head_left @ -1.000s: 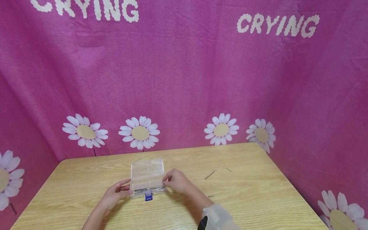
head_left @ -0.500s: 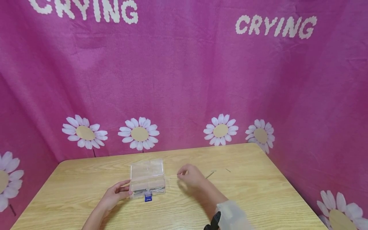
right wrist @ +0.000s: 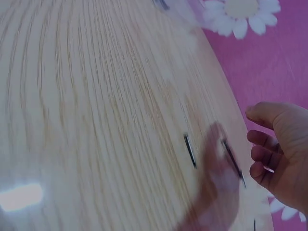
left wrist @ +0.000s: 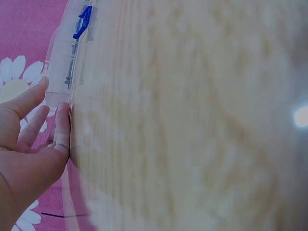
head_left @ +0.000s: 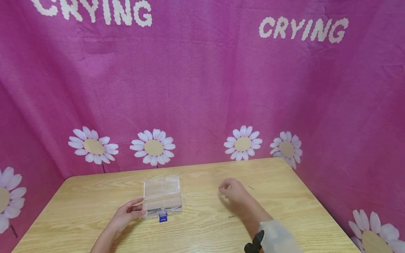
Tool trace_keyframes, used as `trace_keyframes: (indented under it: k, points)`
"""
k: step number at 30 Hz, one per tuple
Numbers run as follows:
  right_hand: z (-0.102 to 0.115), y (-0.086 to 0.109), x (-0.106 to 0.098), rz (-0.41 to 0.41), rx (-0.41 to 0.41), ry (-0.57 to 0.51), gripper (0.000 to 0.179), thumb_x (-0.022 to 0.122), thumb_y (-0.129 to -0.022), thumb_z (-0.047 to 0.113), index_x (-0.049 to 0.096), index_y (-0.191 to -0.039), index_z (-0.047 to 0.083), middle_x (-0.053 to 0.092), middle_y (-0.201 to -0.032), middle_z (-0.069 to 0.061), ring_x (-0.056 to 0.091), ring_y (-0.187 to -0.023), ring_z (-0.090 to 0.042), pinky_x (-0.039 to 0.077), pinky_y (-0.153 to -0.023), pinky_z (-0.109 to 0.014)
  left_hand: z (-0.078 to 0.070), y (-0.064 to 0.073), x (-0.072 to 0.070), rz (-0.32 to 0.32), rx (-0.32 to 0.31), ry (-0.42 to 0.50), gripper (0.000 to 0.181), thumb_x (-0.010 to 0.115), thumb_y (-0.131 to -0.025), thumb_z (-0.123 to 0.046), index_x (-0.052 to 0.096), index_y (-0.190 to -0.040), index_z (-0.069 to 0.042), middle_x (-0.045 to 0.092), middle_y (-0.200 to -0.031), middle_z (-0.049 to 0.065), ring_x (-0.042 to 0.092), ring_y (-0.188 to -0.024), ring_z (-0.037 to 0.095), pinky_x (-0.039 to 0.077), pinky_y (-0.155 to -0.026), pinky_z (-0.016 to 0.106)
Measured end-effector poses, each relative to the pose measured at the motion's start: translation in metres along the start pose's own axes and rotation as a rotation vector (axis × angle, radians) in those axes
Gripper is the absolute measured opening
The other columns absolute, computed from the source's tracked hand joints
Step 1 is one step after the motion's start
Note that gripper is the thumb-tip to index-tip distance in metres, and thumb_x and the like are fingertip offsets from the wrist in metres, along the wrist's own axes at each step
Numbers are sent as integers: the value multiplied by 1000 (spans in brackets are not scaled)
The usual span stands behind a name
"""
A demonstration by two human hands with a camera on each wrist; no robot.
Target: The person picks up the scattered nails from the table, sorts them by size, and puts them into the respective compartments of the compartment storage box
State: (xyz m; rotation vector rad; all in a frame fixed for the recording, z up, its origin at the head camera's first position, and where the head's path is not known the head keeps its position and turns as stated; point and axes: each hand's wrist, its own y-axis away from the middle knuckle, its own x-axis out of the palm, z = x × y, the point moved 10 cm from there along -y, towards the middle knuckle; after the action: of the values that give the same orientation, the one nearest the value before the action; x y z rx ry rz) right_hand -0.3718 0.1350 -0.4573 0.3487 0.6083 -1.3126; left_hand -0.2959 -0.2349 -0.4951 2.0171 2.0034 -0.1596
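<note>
A clear plastic box with a blue latch sits on the left half of the table, its lid raised. Slim metal pieces like nails lie inside. My left hand rests against the box's left side, thumb at the front corner and fingers fairly straight. My right hand hovers over the table to the right, fingers loosely bent, with nothing visible in them. Below it, the right wrist view has a short nail and a longer nail lying on the wood.
Another thin nail lies beyond my right hand, and one more nail lies nearer the front. The wooden table is bordered by a pink curtain printed with daisies at the back and sides.
My right hand has left the box's right side and moved right, above the loose nails. My left hand and the box stay where they were.
</note>
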Motion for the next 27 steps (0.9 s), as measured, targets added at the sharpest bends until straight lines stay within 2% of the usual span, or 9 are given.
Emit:
trace_keyframes:
  k: [3,9,15,27]
  points:
    - [-12,2,-11,-21,22,-25,6,61,-86,8,65,-87,3,59,-81,-7,52,-77,-15,44,-70,-30,-1,-1,1,12,13,-3,60,66,-83,-4,39,-135,10,56,-122,30,61,-97,14,50,-76,26]
    - [-28,2,-30,-80,38,63,6,63,-84,7,68,-85,3,63,-81,-6,53,-79,-15,44,-75,-32,-1,0,1,12,13,14,60,66,-83,-3,40,-135,9,57,-122,29,60,-97,14,50,-76,24]
    - [-37,4,-34,-64,30,74,8,63,-84,7,68,-85,1,67,-81,-7,58,-79,-15,48,-79,-34,1,1,0,-8,-2,13,59,67,-82,-2,43,-134,8,59,-120,27,60,-97,14,49,-77,23]
    - [-46,7,-38,-77,43,81,6,65,-82,5,68,-86,2,67,-84,-9,57,-79,-16,48,-75,-33,2,-1,-1,-8,-5,-12,59,68,-82,-5,42,-135,7,58,-120,27,60,-101,20,50,-79,28]
